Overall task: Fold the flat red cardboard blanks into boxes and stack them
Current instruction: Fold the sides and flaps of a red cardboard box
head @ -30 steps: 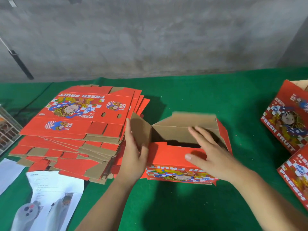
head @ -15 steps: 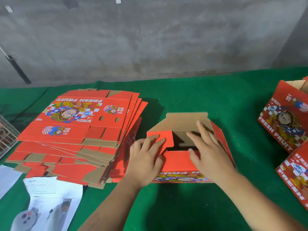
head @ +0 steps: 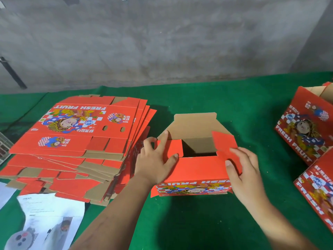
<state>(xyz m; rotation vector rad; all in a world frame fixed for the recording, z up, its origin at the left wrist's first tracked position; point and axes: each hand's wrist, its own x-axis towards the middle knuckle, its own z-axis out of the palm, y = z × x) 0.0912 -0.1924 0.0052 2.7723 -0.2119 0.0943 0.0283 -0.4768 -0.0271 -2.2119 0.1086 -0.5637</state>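
Left hand: fingers spread flat, pressing the left end flap down over the box opening; index tip up against the brown inside of the left wall, thumb tip on the flap's inner corner; nothing pinched, just pushing. Right hand: fingers loosely straight over the right end of the box, thumb on the near flap, fingertips touching the right end flap, which stands half-raised and tilted inward (not down yet).

Box sits directly under and between both hands, open end up, on the green table cover; its long axis runs left to right, so each hand owns one short end. Far flap stands upright, brown side toward the camera, just beyond the fingertips; dark gap in the opening between the two end flaps.

Judgement: next move turns on the right end flap; it lies under the right fingertips, right hand nearer, fold goes inward toward the left hand along the long axis; then the far flap comes toward the wrists to lock.

Outward: stack of flat blanks just left of the left hand, touching or nearly touching the box's left side (cannot tell which); folded boxes well right of the right hand; printed paper sheet near the left forearm.
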